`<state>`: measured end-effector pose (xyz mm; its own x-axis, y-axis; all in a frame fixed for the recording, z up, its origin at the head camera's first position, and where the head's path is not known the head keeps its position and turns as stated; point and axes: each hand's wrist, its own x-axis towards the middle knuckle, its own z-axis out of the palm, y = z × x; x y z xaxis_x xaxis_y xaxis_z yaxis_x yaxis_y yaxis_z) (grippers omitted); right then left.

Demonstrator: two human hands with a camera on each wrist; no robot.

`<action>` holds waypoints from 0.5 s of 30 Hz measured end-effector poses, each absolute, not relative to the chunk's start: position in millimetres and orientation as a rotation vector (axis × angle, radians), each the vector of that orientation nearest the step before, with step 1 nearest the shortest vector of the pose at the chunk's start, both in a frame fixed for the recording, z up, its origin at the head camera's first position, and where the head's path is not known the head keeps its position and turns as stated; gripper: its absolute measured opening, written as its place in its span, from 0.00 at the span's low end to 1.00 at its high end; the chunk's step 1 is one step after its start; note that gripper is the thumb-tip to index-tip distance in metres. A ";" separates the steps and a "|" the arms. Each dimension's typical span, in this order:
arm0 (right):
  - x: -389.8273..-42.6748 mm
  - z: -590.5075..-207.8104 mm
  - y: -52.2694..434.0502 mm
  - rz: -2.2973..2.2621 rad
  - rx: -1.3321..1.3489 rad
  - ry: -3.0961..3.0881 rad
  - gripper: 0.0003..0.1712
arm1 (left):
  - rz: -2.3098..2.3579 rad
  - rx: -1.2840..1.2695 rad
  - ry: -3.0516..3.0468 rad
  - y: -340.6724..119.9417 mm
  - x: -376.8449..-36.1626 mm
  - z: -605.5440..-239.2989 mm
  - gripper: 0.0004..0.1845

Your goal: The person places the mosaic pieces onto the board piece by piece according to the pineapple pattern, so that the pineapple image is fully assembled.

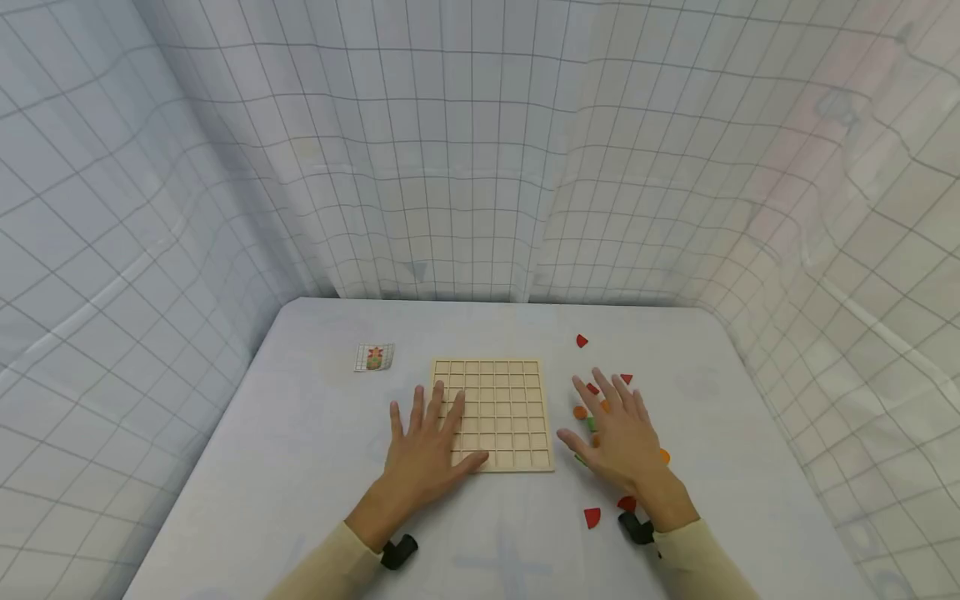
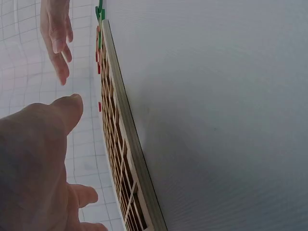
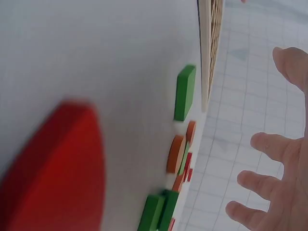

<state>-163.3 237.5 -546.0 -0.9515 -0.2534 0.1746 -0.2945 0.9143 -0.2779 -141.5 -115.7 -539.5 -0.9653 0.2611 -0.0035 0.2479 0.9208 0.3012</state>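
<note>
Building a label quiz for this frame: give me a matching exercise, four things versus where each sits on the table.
Things:
1. wooden grid board
2. small pattern card
3. left hand
4. right hand

Places:
A. over the scattered red, orange and green pieces
B. table centre
C. on the board's near left corner
D. far left of the board, alone

Pairs: 1-B, 2-D, 3-C, 4-A
</note>
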 end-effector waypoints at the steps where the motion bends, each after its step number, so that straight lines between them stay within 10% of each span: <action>1: -164.6 -546.1 240.8 0.468 0.415 -2.947 0.54 | 0.474 0.402 3.029 -117.1 -140.9 -539.6 0.56; 15: -195.3 -541.5 294.5 0.664 0.221 -3.077 0.42 | 0.555 0.389 2.908 -134.3 -136.0 -547.6 0.55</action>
<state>-195.3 294.5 -541.5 -0.9901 -0.1396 0.0160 -0.1338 0.9016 -0.4114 -136.0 -134.3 -547.6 -0.9541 0.2813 -0.1032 0.2236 0.8976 0.3798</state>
